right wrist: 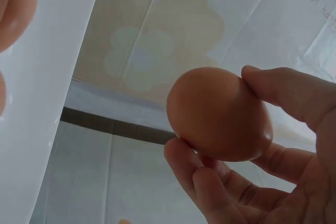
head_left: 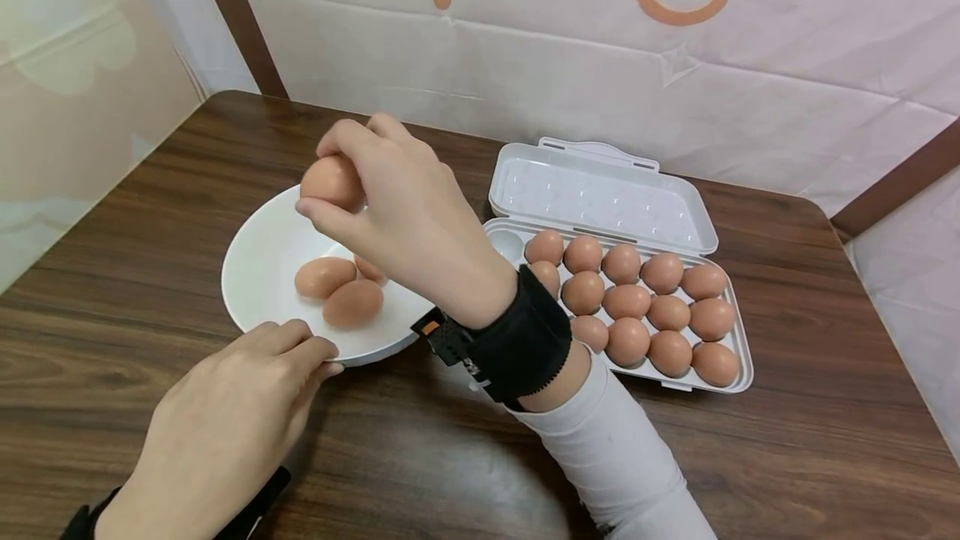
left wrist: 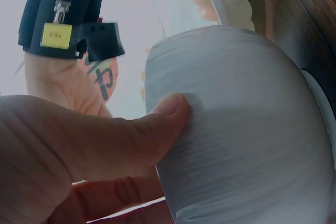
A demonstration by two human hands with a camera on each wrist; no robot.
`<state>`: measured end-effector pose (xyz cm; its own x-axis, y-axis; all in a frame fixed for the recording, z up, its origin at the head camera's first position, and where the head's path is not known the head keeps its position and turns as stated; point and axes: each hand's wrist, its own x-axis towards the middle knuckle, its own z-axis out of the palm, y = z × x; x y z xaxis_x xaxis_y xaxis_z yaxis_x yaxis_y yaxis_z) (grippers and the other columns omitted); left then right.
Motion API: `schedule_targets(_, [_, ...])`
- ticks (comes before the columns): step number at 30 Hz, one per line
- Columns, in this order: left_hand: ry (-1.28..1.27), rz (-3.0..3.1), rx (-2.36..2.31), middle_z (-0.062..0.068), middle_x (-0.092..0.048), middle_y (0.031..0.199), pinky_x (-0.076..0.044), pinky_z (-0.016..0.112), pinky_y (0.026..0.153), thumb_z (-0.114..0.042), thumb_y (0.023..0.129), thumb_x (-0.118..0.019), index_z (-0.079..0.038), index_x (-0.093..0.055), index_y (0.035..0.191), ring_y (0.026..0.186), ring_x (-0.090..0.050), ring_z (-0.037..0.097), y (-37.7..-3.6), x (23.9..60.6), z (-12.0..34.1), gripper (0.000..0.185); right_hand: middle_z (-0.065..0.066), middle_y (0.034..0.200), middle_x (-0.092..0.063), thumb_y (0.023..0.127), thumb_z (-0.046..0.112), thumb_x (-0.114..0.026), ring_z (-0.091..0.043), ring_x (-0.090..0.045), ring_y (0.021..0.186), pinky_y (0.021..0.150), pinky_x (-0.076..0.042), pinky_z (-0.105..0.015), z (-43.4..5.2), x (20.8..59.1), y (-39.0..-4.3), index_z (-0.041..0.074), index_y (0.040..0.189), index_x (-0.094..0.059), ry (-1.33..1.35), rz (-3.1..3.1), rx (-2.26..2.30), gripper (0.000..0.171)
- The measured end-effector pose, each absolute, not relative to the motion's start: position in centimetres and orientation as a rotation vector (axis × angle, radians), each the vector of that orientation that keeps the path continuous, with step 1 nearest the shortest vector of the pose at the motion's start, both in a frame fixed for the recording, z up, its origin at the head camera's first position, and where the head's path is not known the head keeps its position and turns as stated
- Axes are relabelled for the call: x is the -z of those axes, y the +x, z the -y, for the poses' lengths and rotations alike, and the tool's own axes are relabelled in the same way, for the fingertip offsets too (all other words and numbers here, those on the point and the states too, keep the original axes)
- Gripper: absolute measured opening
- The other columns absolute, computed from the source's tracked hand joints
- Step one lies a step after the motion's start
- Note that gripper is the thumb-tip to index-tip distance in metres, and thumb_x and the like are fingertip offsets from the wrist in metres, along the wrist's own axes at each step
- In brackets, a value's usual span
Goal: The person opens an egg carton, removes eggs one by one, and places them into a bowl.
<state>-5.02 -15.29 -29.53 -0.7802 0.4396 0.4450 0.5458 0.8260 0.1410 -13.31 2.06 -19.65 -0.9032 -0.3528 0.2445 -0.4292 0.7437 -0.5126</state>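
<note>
My right hand (head_left: pixel 408 202) holds a brown egg (head_left: pixel 332 182) between thumb and fingers, above the far side of a white bowl (head_left: pixel 258 261). The right wrist view shows the same egg (right wrist: pixel 219 114) gripped by the fingertips. Inside the bowl lie three brown eggs (head_left: pixel 353 304), one partly hidden behind the right hand. My left hand (head_left: pixel 232 407) grips the bowl's near rim, with its thumb (left wrist: pixel 170 106) pressed on the outer wall in the left wrist view. To the right, a white egg carton (head_left: pixel 742 361) holds several brown eggs in rows; its back left cup (head_left: pixel 506 246) is bare.
The carton's lid (head_left: pixel 600 190) is flipped back toward the far edge of the brown wooden table (head_left: pixel 420 457). A printed pale cloth (head_left: pixel 525 65) hangs behind the table. My right forearm, with a black wrist strap (head_left: pixel 521 340), overlaps the carton's left end in the head view.
</note>
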Motion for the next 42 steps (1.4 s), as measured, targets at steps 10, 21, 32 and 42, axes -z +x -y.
schedule_targets(10, [-0.746,2.588,0.365,-0.013,-0.047,0.069,-0.041,0.028,0.050,-0.005,0.071,-0.082,-0.017,-0.070,0.081,0.064,-0.054,0.013,-5.0,29.8,15.1,0.020,0.007,0.100,-0.056,0.092,0.039,-0.069,-0.006,-0.052,0.091,0.073,-0.042,-0.017,0.6,19.1,-15.8,0.019,0.114,-0.063,0.757,2.896,-0.805,0.030])
schedule_targets(21, [-0.729,2.604,0.379,-0.013,-0.045,0.068,-0.040,0.026,0.051,-0.006,0.072,-0.082,-0.016,-0.070,0.080,0.065,-0.053,0.010,-4.9,29.8,14.6,0.018,0.009,0.100,-0.055,0.093,0.038,-0.068,-0.004,-0.049,0.095,0.073,-0.042,-0.017,2.1,20.5,-18.9,0.021,0.102,-0.061,0.701,3.018,-0.727,0.020])
schedule_targets(32, [-0.756,2.608,0.368,-0.012,-0.046,0.068,-0.041,0.027,0.052,-0.007,0.071,-0.084,-0.016,-0.069,0.079,0.065,-0.054,0.010,-4.9,29.9,14.4,0.019,0.006,0.088,-0.053,0.091,0.021,-0.061,-0.006,-0.048,0.088,0.068,-0.039,-0.018,2.3,23.9,-20.3,0.018,0.084,-0.054,0.704,3.113,-0.636,0.010])
schedule_targets(42, [-0.773,2.590,0.361,-0.012,-0.044,0.068,-0.038,0.026,0.050,-0.003,0.070,-0.083,-0.016,-0.067,0.077,0.064,-0.050,0.009,-5.1,29.9,14.4,0.022,0.002,0.073,-0.050,0.086,0.008,-0.053,-0.008,-0.049,0.060,0.054,-0.034,-0.020,1.5,25.9,-20.5,0.015,0.078,-0.052,0.664,3.207,-0.658,0.011])
